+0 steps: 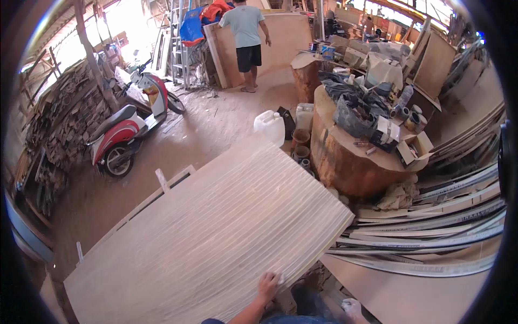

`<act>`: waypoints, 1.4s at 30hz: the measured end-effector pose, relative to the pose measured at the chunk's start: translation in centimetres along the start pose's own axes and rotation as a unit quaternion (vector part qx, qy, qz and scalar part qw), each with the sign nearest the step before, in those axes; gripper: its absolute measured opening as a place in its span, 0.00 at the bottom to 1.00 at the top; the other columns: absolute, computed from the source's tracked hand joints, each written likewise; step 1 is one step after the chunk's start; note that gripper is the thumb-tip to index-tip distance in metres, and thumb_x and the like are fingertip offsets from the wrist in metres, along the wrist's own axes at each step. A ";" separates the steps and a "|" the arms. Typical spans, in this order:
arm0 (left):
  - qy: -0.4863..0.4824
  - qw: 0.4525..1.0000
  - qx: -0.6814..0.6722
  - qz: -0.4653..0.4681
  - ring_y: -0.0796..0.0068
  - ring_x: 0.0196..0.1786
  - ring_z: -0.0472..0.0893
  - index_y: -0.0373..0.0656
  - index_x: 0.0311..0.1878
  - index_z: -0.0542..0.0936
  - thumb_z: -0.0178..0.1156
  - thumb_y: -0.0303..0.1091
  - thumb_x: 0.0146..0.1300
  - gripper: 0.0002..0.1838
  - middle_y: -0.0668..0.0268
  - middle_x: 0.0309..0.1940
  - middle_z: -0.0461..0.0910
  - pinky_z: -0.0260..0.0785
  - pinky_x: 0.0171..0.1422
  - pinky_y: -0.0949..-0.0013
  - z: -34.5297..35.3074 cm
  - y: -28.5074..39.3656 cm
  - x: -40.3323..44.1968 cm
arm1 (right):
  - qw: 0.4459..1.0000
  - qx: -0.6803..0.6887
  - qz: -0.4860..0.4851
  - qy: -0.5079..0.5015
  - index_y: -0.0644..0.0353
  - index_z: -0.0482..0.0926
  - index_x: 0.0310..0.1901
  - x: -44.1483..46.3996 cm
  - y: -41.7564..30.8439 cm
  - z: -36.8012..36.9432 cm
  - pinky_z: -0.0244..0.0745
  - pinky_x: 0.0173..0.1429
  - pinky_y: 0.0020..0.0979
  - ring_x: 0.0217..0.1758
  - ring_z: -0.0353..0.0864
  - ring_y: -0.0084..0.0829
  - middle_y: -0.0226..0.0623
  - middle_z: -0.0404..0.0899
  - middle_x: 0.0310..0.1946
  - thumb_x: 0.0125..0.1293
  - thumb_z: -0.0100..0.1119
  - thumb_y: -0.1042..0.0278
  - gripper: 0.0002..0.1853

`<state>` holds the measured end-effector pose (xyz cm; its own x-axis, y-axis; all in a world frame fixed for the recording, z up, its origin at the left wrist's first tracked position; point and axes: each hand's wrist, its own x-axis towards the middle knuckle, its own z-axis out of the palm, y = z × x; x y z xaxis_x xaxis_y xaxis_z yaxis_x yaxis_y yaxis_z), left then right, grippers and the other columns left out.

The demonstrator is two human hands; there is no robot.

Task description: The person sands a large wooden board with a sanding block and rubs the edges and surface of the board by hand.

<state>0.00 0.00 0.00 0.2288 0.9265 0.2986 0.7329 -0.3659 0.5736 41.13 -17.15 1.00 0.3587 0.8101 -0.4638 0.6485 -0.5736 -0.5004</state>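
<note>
A large pale wooden panel [205, 216] with long parallel grain lines fills the lower middle of the view. My left hand [268, 286] rests on its near edge, fingers drawn together, with a small whitish thing at the fingertips that is too small to identify. Off the panel, to the right, my right hand [352, 309] is low near my body. It looks pale or dusty, its fingers seem curled in, and whatever they may hold is hidden.
Stacked boards and strips [431, 227] lie on the right. Beyond the panel are a white jug [270, 127] and a big wood stump [345, 162] bearing bags and cans. A red scooter [116, 132] is parked left. Another person [244, 32] stands at the back.
</note>
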 end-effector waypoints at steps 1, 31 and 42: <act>0.013 1.000 -0.015 -0.006 0.59 0.44 0.78 0.46 0.51 0.87 0.66 0.29 0.47 0.23 0.63 0.37 0.78 0.74 0.48 0.59 -0.7 0.1 -1.1 | 0.998 0.056 0.009 0.016 0.58 0.89 0.44 0.1 0.8 -0.1 0.83 0.50 0.32 0.39 0.89 0.37 0.42 0.90 0.38 0.60 0.69 0.67 0.11; -0.038 0.998 0.008 0.059 0.50 0.55 0.76 0.45 0.54 0.83 0.63 0.26 0.53 0.22 0.52 0.47 0.77 0.66 0.62 0.46 21.9 7.4 27.2 | 0.993 0.071 0.097 -0.019 0.64 0.85 0.49 7.7 5.7 -8.1 0.78 0.59 0.43 0.49 0.86 0.46 0.51 0.87 0.45 0.66 0.64 0.62 0.16; -0.054 0.998 0.024 0.017 0.59 0.40 0.75 0.43 0.47 0.84 0.73 0.31 0.44 0.21 0.62 0.32 0.73 0.65 0.50 0.54 8.8 5.5 15.5 | 0.982 0.176 0.076 0.000 0.64 0.85 0.47 6.9 4.5 -8.9 0.80 0.55 0.37 0.47 0.88 0.38 0.46 0.88 0.41 0.65 0.66 0.68 0.12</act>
<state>13.21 13.13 1.11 0.3192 0.9190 0.2312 0.7533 -0.3941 0.5265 52.50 -13.06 2.11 0.4336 0.7117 -0.5526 0.3160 -0.6945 -0.6464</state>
